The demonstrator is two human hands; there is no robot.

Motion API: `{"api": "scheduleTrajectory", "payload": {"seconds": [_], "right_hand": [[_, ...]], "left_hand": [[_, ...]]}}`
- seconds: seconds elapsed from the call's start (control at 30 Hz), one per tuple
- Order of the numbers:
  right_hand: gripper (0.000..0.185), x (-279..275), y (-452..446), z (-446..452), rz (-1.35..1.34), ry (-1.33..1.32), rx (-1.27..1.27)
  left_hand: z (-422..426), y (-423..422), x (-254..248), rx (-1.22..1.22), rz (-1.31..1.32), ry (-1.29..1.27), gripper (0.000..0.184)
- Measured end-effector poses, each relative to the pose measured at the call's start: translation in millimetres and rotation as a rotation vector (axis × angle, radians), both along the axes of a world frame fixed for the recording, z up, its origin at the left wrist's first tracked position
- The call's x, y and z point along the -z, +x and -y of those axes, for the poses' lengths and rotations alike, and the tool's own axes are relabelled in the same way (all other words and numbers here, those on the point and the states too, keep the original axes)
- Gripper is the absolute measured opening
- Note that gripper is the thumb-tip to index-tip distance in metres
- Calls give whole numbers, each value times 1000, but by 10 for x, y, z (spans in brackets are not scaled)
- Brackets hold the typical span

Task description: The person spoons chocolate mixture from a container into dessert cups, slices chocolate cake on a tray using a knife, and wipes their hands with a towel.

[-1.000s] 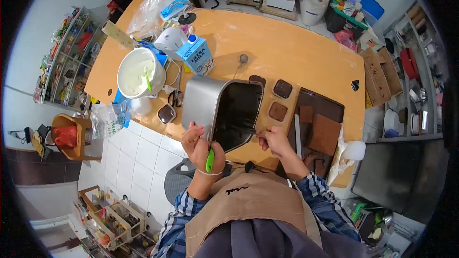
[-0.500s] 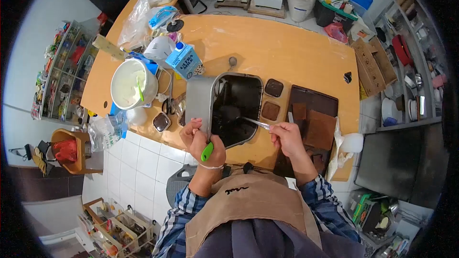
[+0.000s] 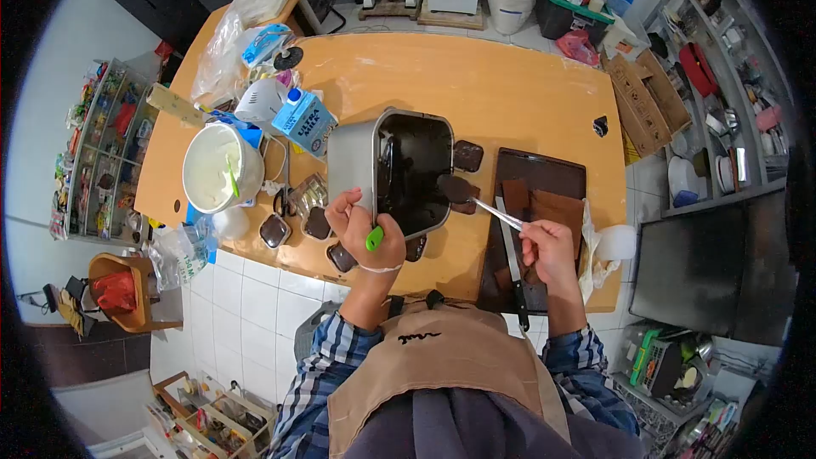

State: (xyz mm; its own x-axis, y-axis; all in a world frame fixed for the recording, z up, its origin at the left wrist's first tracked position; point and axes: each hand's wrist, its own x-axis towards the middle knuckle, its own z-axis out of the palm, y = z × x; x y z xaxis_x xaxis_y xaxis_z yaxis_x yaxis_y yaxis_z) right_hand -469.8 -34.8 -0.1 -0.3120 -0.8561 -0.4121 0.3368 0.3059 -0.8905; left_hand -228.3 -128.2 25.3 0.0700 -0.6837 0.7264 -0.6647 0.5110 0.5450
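Observation:
My left hand (image 3: 367, 234) grips the near side of a deep metal pan (image 3: 350, 153), which is tilted. A green handle end (image 3: 374, 239) sticks out of the same hand; the rest of that tool is hidden. Dark, glossy chocolate-coloured liquid (image 3: 416, 178) coats the pan's inside. In my right hand (image 3: 548, 251) is a metal spoon (image 3: 497, 213), its chocolate-covered head past the pan's right rim. Below that head sits a small filled tub (image 3: 466, 206), with a second tub (image 3: 467, 155) behind it. More small tubs (image 3: 274, 230) stand left of the pan.
On the right, a dark tray (image 3: 544, 163) bears brown cake slabs (image 3: 557, 211) and a long knife (image 3: 512, 259). A white bucket (image 3: 223, 168) of cream, a milk carton (image 3: 306, 125) and a hand mixer (image 3: 262, 102) stand at the left. Scissors (image 3: 280, 200) lie nearby.
My right hand has moved right, lifting the spoon's head out of the pan to above a tub. The pan is still in my left hand. The view has shifted slightly.

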Motion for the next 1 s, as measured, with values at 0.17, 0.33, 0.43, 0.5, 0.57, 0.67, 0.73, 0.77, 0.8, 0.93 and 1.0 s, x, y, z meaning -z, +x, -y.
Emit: {"api": "scheduleTrajectory", "payload": {"seconds": [0.17, 0.33, 0.43, 0.5, 0.57, 0.67, 0.73, 0.77, 0.8, 0.93, 1.0], "right_hand": [[18, 83, -67, -66, -51, -4, 37], [20, 182, -50, -94, -269, -9, 27], [21, 250, -7, -101, -399, -4, 38], [20, 248, 23, -113, -478, -4, 49], [19, 211, 53, -119, -550, -22, 54], [17, 198, 63, -134, -670, -106, 41], [15, 167, 68, -145, -754, -144, 33], [15, 158, 72, -147, -796, -164, 29], [14, 158, 80, -152, -840, -197, 31], [10, 128, 86, -178, -1036, -311, -6], [8, 91, 89, -188, -1139, -379, -24]], "left_hand": [[55, 50, 59, -17, -12, -39, 12], [57, 71, 76, -69, 2, -40, 9], [52, 83, 95, -80, 3, -45, 10], [41, 77, 90, -82, 9, -45, 10], [40, 71, 88, -81, 13, -38, 10], [48, 58, 99, -64, 10, -60, 12], [45, 43, 96, -64, -3, -60, 14], [46, 38, 93, -65, -9, -61, 15], [47, 37, 90, -62, -2, -65, 16], [47, 28, 79, -56, 14, -56, 17], [43, 25, 74, -51, 13, -48, 16]]}}
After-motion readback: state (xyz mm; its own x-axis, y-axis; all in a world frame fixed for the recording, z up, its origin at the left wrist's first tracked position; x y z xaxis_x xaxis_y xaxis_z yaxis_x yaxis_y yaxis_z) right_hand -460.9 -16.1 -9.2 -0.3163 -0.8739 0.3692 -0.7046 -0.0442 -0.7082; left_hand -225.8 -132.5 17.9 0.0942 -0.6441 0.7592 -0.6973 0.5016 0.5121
